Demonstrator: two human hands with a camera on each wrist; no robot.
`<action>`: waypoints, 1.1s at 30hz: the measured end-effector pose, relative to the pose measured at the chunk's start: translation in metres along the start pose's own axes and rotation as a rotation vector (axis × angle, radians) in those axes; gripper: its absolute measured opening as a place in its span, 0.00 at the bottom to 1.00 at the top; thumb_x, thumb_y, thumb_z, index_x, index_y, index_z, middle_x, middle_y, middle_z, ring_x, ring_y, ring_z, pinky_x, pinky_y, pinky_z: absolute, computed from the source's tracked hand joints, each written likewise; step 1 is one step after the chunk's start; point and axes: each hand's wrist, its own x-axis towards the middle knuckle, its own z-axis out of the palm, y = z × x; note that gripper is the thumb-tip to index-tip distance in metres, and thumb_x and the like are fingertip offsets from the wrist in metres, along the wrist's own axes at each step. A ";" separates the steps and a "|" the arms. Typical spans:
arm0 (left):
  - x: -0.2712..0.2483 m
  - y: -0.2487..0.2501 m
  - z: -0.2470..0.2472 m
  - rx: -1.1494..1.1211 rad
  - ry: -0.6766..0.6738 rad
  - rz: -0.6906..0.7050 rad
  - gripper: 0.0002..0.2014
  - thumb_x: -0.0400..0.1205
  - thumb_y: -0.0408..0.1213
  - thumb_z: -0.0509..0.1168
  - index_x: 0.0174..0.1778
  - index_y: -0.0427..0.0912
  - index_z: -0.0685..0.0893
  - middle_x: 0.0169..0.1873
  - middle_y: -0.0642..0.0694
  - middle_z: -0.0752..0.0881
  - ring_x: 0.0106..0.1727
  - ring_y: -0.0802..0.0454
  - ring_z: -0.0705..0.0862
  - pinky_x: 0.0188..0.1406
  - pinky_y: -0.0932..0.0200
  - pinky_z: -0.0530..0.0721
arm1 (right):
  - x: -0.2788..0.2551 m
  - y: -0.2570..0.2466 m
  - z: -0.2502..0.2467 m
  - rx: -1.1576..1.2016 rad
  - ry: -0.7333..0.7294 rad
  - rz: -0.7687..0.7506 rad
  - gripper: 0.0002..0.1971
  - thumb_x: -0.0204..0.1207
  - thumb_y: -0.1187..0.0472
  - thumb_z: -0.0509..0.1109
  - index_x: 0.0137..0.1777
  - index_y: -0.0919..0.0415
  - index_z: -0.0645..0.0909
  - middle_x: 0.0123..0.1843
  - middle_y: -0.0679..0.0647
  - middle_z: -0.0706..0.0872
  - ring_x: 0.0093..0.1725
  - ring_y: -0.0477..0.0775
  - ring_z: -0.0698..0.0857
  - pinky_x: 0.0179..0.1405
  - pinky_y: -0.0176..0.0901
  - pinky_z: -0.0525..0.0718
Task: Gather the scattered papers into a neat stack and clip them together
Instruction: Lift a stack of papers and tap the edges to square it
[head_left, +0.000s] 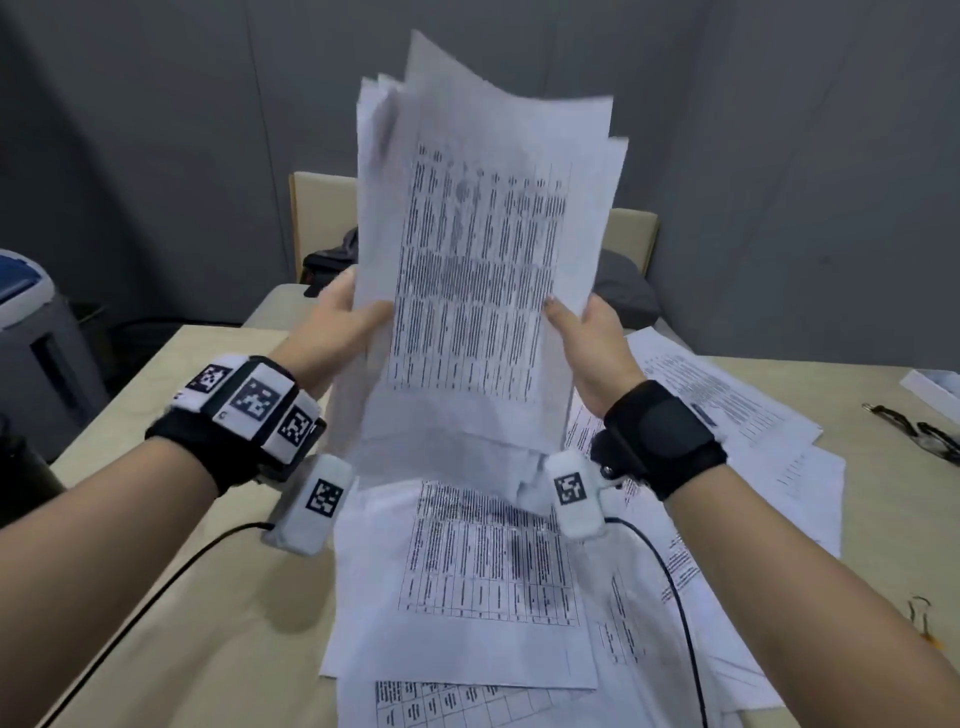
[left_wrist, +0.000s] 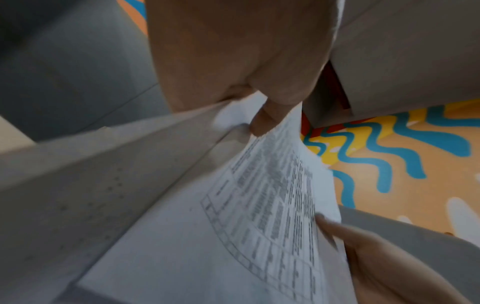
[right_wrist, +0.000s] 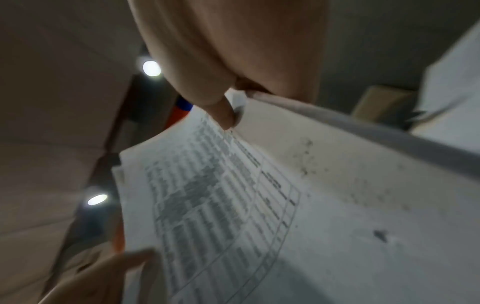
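I hold a sheaf of printed papers (head_left: 483, 270) upright above the table, its sheets uneven at the top. My left hand (head_left: 345, 319) grips its left edge, thumb in front. My right hand (head_left: 584, 325) grips the right edge the same way. In the left wrist view the thumb (left_wrist: 265, 121) presses on the top sheet (left_wrist: 233, 236); in the right wrist view the thumb (right_wrist: 223, 115) pinches the sheaf (right_wrist: 246, 216). More printed sheets (head_left: 483, 582) lie spread on the table below and to the right (head_left: 727, 405). A binder clip (head_left: 922, 616) lies at the right edge.
The light wooden table (head_left: 171, 597) has bare room at the left. Black glasses (head_left: 919, 428) and a white box (head_left: 935, 384) sit far right. Dark cloth (head_left: 332, 260) and a board (head_left: 322, 208) stand behind. A grey and blue machine (head_left: 31, 322) is off the left. Wrist cables (head_left: 171, 566) trail over the table.
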 end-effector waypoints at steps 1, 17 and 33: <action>0.000 0.004 0.005 -0.033 0.035 0.037 0.18 0.84 0.30 0.61 0.70 0.41 0.75 0.58 0.45 0.86 0.55 0.49 0.86 0.52 0.54 0.84 | -0.001 -0.008 0.006 -0.020 0.009 -0.065 0.16 0.86 0.64 0.61 0.72 0.61 0.75 0.68 0.53 0.83 0.68 0.51 0.82 0.69 0.43 0.78; -0.011 -0.025 0.032 -0.070 0.115 0.113 0.25 0.74 0.45 0.74 0.65 0.46 0.76 0.53 0.57 0.85 0.53 0.65 0.85 0.43 0.75 0.83 | -0.025 0.017 0.020 -0.134 0.143 -0.050 0.12 0.85 0.61 0.61 0.65 0.61 0.69 0.54 0.47 0.81 0.51 0.43 0.82 0.54 0.37 0.80; -0.012 -0.044 0.033 -0.062 0.124 0.080 0.24 0.80 0.49 0.66 0.68 0.42 0.74 0.59 0.49 0.84 0.58 0.54 0.83 0.57 0.56 0.83 | -0.032 0.027 0.007 -0.137 0.281 -0.066 0.13 0.86 0.62 0.60 0.68 0.58 0.66 0.52 0.42 0.81 0.46 0.37 0.82 0.41 0.25 0.79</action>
